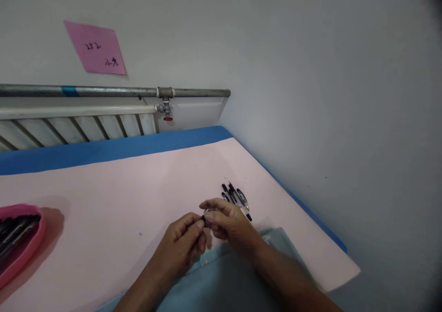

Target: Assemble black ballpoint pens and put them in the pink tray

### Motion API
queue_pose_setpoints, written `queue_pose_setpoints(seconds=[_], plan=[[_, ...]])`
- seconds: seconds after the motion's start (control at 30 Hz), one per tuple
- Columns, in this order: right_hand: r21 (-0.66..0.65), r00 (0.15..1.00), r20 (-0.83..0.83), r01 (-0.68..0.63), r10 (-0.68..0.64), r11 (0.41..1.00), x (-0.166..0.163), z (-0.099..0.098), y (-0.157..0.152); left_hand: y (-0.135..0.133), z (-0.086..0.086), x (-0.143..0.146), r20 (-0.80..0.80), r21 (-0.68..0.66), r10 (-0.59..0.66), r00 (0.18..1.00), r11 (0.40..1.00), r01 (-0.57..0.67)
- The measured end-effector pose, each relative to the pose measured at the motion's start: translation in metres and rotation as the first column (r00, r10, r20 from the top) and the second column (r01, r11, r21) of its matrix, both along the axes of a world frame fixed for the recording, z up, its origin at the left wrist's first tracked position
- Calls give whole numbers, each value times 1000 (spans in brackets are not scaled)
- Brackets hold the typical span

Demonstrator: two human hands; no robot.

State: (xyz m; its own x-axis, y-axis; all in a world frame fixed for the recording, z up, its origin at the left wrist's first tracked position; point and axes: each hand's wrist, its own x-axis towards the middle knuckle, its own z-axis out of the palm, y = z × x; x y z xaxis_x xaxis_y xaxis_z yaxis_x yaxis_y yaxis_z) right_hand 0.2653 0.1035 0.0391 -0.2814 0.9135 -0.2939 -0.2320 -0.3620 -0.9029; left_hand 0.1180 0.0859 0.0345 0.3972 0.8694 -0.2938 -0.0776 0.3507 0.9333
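My left hand (183, 239) is closed in a pinch, thumb against forefinger, on a small black piece (203, 218). From the right, my right hand (228, 223) meets it, its thumb and fingers closed at the same spot. Most of what lies between the fingertips is hidden, so I cannot tell its full shape. Just beyond my right hand lies a loose group of several black-and-clear pens and pen parts (238, 195), partly covered by that hand.
Pale pink sheeting (113, 206) covers the blue-edged table (86, 150). At the left stands a pink basket (42, 226) of black pens. Behind are a radiator (79, 125), a metal pipe (120, 91) and a red-handled valve (167, 118). A wall (328, 118) borders the right side.
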Motion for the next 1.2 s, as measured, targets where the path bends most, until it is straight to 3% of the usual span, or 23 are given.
queue_pose_setpoints(seconds=[1.2], plan=[[26, 999, 36, 8, -9, 1000, -1, -3, 0, 1, 1, -2, -110, 124, -18, 994, 992, 31]])
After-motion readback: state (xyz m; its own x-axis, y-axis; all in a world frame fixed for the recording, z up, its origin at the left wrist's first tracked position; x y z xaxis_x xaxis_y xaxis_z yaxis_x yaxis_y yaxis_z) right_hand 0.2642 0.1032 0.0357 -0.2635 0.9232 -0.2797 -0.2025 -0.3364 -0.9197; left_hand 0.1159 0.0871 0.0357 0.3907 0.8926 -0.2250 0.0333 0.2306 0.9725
